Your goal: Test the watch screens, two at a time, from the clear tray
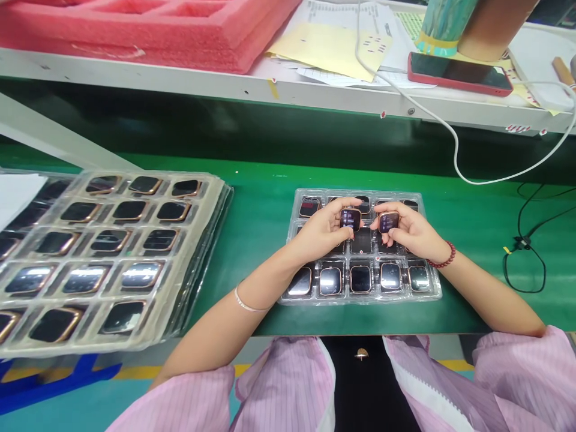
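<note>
My left hand point(327, 227) is closed round a smartwatch body point(350, 219) with a gold rim and a lit screen, the thumb on its lower edge. A second lit smartwatch body point(388, 222) is gripped in my right hand point(407, 227), its thumb at the lower right of the screen. Both are held side by side, a small gap apart, above a clear plastic tray point(362, 296). Dark-screened watch bodies such as this one point(360, 279) lie in the tray's pockets. One pocket point(360, 241) below the hands shows no watch. My hands hide part of the upper rows.
A stack of trays point(155, 337) with more watch bodies stands at the left on the green mat point(252, 240). Black cable point(524, 243) lies at the right. On the shelf above are red foam point(180, 36), papers point(333, 42) and a phone point(459, 73); a white cable point(456, 141) hangs down.
</note>
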Demonstrator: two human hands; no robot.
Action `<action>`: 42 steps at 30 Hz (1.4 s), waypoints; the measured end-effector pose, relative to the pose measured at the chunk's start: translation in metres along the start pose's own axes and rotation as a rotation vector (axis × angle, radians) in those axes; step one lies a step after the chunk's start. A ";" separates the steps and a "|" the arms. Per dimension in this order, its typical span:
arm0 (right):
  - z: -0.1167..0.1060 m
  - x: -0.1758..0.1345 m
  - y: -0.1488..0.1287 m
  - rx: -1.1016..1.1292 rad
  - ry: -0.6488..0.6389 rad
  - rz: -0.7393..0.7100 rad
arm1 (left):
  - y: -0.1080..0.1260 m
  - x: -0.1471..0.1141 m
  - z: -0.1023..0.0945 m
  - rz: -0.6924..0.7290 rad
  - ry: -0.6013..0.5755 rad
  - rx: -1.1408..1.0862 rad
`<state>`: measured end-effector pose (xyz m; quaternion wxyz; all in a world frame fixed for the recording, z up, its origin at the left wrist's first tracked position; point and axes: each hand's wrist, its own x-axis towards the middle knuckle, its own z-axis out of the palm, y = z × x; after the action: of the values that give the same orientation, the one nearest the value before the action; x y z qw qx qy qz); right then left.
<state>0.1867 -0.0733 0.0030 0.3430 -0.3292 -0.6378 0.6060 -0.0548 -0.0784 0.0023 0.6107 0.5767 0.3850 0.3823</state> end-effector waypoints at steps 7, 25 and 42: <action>-0.002 0.000 -0.001 0.054 0.019 0.040 | 0.004 -0.001 0.000 -0.013 0.048 0.008; -0.001 0.000 -0.004 -0.030 -0.003 0.038 | 0.009 -0.001 0.002 -0.021 0.038 0.012; 0.000 0.000 -0.004 -0.015 -0.001 0.039 | 0.009 -0.002 0.003 -0.005 0.017 0.117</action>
<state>0.1868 -0.0735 0.0066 0.3284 -0.3439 -0.6360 0.6078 -0.0531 -0.0812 0.0117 0.5738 0.6072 0.4132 0.3624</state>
